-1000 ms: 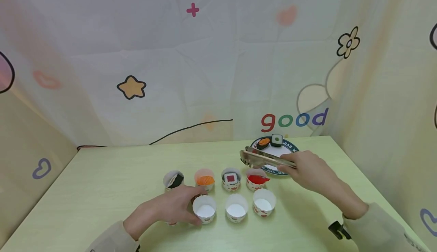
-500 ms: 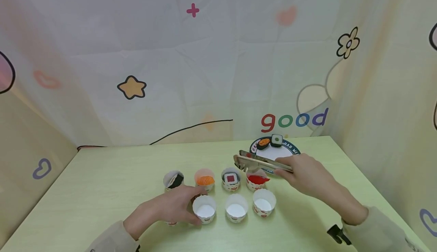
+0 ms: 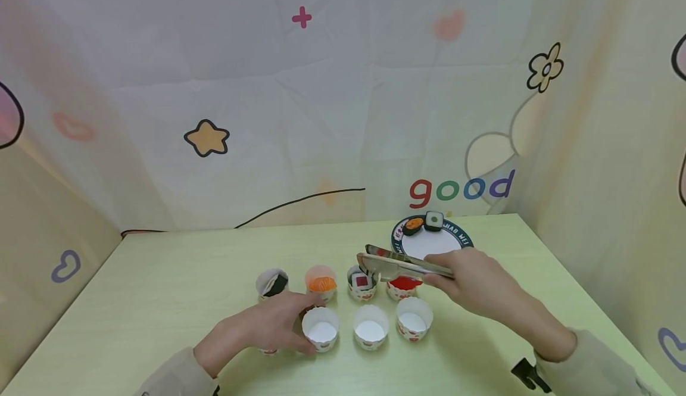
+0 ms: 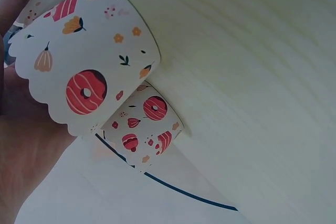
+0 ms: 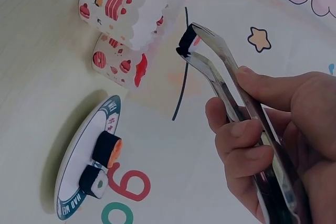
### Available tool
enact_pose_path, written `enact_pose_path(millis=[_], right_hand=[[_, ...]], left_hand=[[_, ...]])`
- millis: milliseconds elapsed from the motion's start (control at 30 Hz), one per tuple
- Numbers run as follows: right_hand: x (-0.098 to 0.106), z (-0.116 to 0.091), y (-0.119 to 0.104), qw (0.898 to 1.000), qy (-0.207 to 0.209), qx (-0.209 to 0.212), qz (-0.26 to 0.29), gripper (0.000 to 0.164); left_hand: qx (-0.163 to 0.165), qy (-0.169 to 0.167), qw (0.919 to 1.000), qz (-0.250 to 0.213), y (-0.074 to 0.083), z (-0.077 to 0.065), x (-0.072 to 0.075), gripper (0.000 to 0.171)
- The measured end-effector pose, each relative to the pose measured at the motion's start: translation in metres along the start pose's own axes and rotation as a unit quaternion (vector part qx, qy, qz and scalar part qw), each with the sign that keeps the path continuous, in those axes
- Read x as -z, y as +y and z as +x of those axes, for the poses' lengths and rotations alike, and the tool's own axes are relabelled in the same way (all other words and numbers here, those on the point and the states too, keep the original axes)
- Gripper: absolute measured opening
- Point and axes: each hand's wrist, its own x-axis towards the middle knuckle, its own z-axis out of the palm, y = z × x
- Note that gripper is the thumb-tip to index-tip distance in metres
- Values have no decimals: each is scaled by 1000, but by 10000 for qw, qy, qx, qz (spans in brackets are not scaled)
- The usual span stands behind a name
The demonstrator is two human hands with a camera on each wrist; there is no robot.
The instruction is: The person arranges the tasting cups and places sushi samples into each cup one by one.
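Note:
My right hand (image 3: pixel 471 277) grips metal tongs (image 3: pixel 404 263), whose tips are over the back row of paper cups. Between the tips, the right wrist view shows a small sushi roll (image 5: pixel 188 39) with a black wrap and an orange-red spot on white. My left hand (image 3: pixel 273 321) has its thumb and fingers curled round a white paper cup (image 3: pixel 320 329) in the front row. Under that palm, another printed cup (image 4: pixel 86 59) is mostly hidden from the head view. Back-row cups hold a black-topped piece (image 3: pixel 276 284), orange sushi (image 3: pixel 323 284), a square roll (image 3: pixel 361 281) and a red piece (image 3: pixel 403 283).
Behind the tongs lies a round plate (image 3: pixel 429 245) with a dark blue lettered rim. It carries an orange-topped sushi (image 3: pixel 413 225) and a green-centred roll (image 3: pixel 433 221). Two more paper cups (image 3: pixel 371 327) stand right of my left hand. A printed curtain rises behind the table (image 3: pixel 161 289).
My right hand has carried the tongs left and toward me, from the plate's edge to above the third back-row cup. My left hand and the cups have stayed put.

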Motion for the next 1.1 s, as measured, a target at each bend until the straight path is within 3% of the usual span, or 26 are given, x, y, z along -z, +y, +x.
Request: enact_pose_path(millis=[467,667,933,1100], right_hand=[[-5,-5,-14,9993,-3,381,-44,29],[-9,-7,-17,9987,-90,469,166,37],[-13,-11,-21,9951,17,964,236,46],[-14,-10,-26,9948,-83,972,282,36]], left_hand=[[-37,44,10000,-43,0,-1,-1,53],[-13,51,9998,-166,1,-1,-1,53],[6,40,9998,-208,0,-1,-2,54],[8,23,9996,-278,-1,-1,-2,54]])
